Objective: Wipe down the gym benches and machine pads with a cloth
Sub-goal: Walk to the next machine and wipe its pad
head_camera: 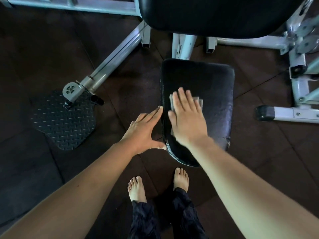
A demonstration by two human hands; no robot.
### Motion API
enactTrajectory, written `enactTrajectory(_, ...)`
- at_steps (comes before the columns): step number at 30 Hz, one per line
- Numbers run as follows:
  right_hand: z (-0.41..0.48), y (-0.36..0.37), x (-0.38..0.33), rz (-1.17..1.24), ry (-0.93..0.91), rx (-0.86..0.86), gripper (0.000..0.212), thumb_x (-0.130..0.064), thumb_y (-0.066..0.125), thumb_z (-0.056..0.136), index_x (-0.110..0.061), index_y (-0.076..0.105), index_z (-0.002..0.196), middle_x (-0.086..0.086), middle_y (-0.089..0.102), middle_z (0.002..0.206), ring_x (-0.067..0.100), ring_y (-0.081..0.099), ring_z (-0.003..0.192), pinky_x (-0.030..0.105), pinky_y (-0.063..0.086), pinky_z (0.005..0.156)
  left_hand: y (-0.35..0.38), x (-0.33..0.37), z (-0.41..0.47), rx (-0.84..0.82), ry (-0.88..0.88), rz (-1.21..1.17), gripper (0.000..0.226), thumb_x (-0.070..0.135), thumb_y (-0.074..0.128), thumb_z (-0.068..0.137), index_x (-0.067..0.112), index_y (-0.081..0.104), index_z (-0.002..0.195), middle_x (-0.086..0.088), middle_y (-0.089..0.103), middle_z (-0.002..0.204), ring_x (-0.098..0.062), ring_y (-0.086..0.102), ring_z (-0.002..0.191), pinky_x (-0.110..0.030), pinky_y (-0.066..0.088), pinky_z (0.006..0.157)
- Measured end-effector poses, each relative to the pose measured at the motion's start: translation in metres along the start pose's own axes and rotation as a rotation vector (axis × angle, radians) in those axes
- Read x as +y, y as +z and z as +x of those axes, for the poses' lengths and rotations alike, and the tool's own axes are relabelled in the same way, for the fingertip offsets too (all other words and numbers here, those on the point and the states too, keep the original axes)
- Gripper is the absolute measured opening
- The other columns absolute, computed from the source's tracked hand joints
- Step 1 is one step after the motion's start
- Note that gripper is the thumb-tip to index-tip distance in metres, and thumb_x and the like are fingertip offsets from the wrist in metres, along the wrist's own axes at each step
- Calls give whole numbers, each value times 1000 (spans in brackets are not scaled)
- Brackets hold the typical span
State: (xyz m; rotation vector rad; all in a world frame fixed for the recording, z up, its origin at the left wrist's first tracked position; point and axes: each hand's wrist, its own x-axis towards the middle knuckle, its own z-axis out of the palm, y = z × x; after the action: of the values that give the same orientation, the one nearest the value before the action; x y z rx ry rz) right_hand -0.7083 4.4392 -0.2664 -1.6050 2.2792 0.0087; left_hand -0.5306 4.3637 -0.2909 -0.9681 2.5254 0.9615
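Observation:
A small black seat pad (215, 94) of a gym machine lies in the middle of the view, its cover worn and torn at the near right corner. My right hand (187, 118) lies flat on it with straight fingers, pressing a grey cloth (198, 100) of which only the edges show. My left hand (144, 131) is spread against the pad's left edge, thumb touching the near left rim and fingertips reaching the side. A larger black back pad (215, 14) stands beyond the seat.
Grey steel frame tubes (112, 59) run left and behind. A black checker-plate footplate (63, 119) lies on the dark rubber floor at left. More frame and a capped foot (265, 113) stand at right. My bare feet (137, 188) stand just below the seat.

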Motion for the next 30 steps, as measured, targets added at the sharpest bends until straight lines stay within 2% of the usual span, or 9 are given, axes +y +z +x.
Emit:
enactTrajectory(4,12,-2,-1,41,78,32,65,-47,17,109,-17,-1,164,4,-9,172,22,-11,158,45,2,130,-1,2,1,-5,-12,10,136,68,80,71,39,-19,160,20,-6,171,-18,13,153,-52,28,124)
enactTrajectory(8,-74,21,-10,-40,-38,-27,67,-49,17,110,-16,-2,165,4,-12,172,22,-15,158,45,1,129,-2,3,0,-9,-22,28,135,67,79,72,39,-19,160,21,-7,171,-17,13,153,-52,29,123)
enactTrajectory(11,-77,17,14,-67,-83,-76,64,-51,11,110,-19,-3,164,1,-13,171,21,-16,157,44,0,129,0,4,-3,-9,-25,9,136,69,79,72,39,-20,160,21,-6,171,-16,14,153,-51,29,123)
enactTrajectory(15,-8,-9,61,18,143,21,65,-47,18,109,-18,2,165,4,-7,173,23,-9,159,45,1,130,-3,6,-2,-11,-28,10,135,67,79,73,38,-18,161,18,-2,172,-17,14,154,-54,28,124)
enactTrajectory(17,-4,-11,66,42,179,33,67,-48,19,109,-16,1,165,5,-8,172,22,-10,158,44,-1,130,-5,7,-1,-14,-43,9,135,65,81,73,37,-17,162,17,0,173,-17,13,154,-53,28,124)
enactTrajectory(21,-88,15,39,-10,30,-1,68,-50,18,109,-16,-1,165,4,-10,172,22,-12,158,42,-1,129,-4,8,-1,2,-51,-8,139,66,83,69,37,-15,162,16,4,172,-15,15,153,-50,27,125)
enactTrajectory(24,-104,17,66,-80,-103,-43,65,-51,17,110,-18,4,165,2,-6,172,20,-8,159,45,6,129,-2,9,-1,7,-59,-14,139,65,84,69,38,-16,162,16,6,172,-15,16,154,-49,26,125)
enactTrajectory(30,11,-19,122,79,211,60,70,-53,14,107,-13,4,164,7,-5,172,24,-7,159,46,7,129,-2,6,3,18,-60,1,138,65,84,69,37,-14,162,15,9,172,-14,17,152,-48,28,125)
